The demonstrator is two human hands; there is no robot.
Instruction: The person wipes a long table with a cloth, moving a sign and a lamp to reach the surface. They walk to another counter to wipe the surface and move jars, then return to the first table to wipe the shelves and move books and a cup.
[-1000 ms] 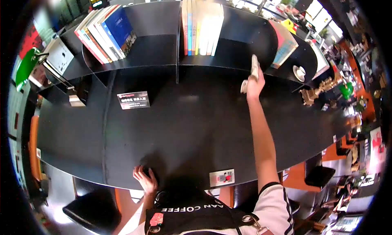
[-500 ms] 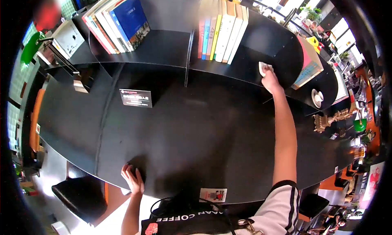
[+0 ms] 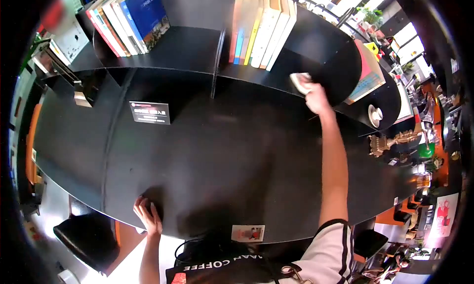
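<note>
My right hand (image 3: 317, 99) is closed on a folded white cloth (image 3: 299, 83). It reaches to the front of the black shelf (image 3: 281, 79), where the cloth lies against the surface, right of the row of upright books (image 3: 261, 32). Near the front edge of the black table (image 3: 217, 151), my left hand (image 3: 148, 216) rests with its fingers apart and slightly bent, a dark shadow beside them. I see nothing held in it.
A blue book (image 3: 145, 12) leans with others on the left shelf section. A black sign (image 3: 149, 113) stands on the table, and a small card (image 3: 248, 233) lies at its front edge. Rightward are a white cup (image 3: 375, 114), more books (image 3: 368, 76) and a brass-coloured ornament (image 3: 382, 144).
My right hand and the cloth have shifted slightly left along the shelf toward the books. The whole view has moved a little; my left hand stays at the table's front edge.
</note>
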